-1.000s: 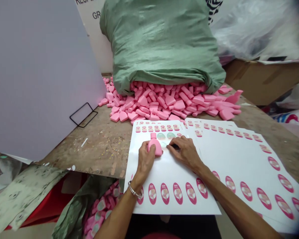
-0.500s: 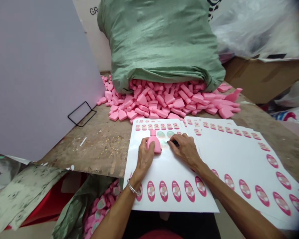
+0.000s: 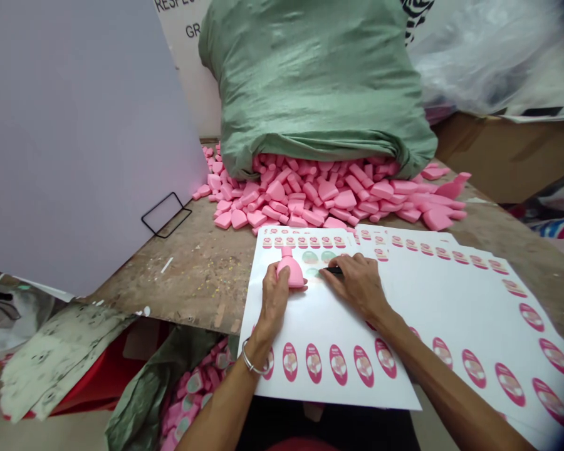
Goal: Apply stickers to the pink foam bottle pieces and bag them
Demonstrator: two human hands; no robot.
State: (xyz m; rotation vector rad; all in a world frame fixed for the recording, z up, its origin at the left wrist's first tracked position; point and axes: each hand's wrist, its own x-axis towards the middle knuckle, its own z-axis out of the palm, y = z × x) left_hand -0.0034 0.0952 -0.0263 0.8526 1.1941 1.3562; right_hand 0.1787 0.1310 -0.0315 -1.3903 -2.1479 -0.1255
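Observation:
My left hand (image 3: pixel 275 295) grips a small pink bottle (image 3: pixel 290 274), its thumb across the front and its neck pointing away from me. Between the fingers of my right hand (image 3: pixel 358 283) is a slim black tool (image 3: pixel 333 270); its exact kind is hard to make out. The tool's tip meets a pale green round sticker (image 3: pixel 313 273) on the white sticker sheet (image 3: pixel 310 319). Two more green rounds lie just above it. Pink oval stickers (image 3: pixel 313 363) line the sheet's near edge, and small pink-and-cream ones run along its far edge.
A large green sack (image 3: pixel 319 81) spills pink bottles (image 3: pixel 305 200) across the back of the wooden table (image 3: pixel 192 282). More sticker sheets (image 3: pixel 432 288) overlap on the right. To the left stand a pale panel (image 3: pixel 84 138) and a black wire frame (image 3: pixel 166 215). Below is another sack of bottles (image 3: pixel 195 388).
The whole view has shifted slightly, so things appear farther right. More of the black tool shows in my right hand, and the sticker at its tip looks flatter. My left hand keeps the bottle.

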